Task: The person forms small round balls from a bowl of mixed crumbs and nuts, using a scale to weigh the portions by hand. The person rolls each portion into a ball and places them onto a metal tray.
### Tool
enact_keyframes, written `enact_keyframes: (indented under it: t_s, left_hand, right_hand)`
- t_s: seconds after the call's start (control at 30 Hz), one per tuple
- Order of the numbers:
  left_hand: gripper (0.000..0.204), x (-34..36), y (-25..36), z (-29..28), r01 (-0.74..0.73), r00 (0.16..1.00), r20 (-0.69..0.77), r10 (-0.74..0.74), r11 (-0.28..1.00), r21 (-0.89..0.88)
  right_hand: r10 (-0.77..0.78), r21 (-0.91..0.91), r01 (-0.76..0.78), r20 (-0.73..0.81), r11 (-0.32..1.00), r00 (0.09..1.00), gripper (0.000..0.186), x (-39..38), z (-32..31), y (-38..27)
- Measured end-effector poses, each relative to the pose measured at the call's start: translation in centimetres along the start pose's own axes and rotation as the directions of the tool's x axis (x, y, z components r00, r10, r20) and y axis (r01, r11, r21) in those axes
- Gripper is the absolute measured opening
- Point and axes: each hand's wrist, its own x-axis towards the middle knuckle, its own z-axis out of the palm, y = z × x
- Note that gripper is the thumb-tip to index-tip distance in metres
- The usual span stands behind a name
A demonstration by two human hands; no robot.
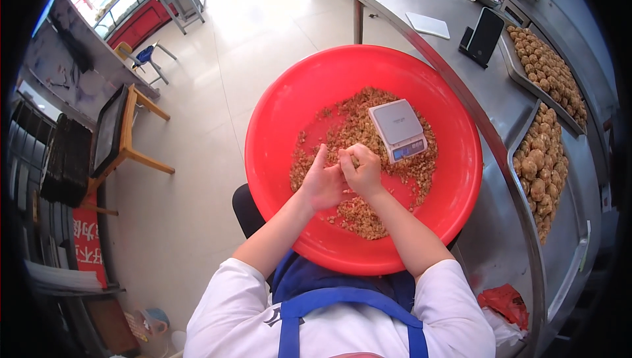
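A wide red plastic basin (276,121) sits in front of me, with a crumbly golden-brown mixture (362,220) spread over its bottom. Over the middle of it my left hand (322,185) is open, thumb raised and palm turned toward the right. Close against its fingers, my right hand (362,170) is curled closed; a bit of brownish mixture shows between thumb and fingers, while most of what it grips is hidden. A small white digital scale (399,127) with a lit display rests on the mixture, just beyond my right hand.
Along the right runs a steel counter (421,2) with trays of round brown balls (546,75) and more balls (541,160) nearer me. A phone on a stand (484,38) and a white flat pad (428,25) lie on it. At left stands a wooden-legged table (128,127).
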Motion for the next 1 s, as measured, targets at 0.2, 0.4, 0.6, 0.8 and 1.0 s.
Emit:
enact_keyframes:
  t_s: [0.2,0.4,0.6,0.8,1.0]
  left_hand:
    - [0.06,0.6,0.7,-2.0,-0.262,0.923,-0.311,0.227,0.962,-0.075]
    - [0.039,0.8,0.4,-0.9,-0.384,0.755,-0.582,0.303,0.923,-0.017]
    - [0.042,0.3,1.1,-0.9,-0.375,0.699,-0.625,0.348,0.922,0.093]
    - [0.076,0.8,0.4,-5.7,-0.115,0.927,-0.36,0.104,0.993,-0.008]
    - [0.1,-0.5,0.1,0.3,0.024,0.998,-0.052,-0.022,0.999,0.032]
  right_hand:
    - [-0.339,-0.416,0.284,-0.063,0.864,0.939,0.014,-0.6,1.5,-0.4]
    - [-0.253,-0.107,0.273,0.166,0.956,0.953,0.01,-0.8,1.6,-1.5]
    - [0.198,0.39,-0.225,0.109,0.893,0.974,0.017,0.0,-1.0,-2.7]
    - [0.017,0.06,-0.014,-0.049,0.998,0.999,0.024,0.0,1.6,2.2]
    - [-0.106,-0.124,0.101,-0.037,0.987,0.994,0.027,0.3,0.8,0.3]
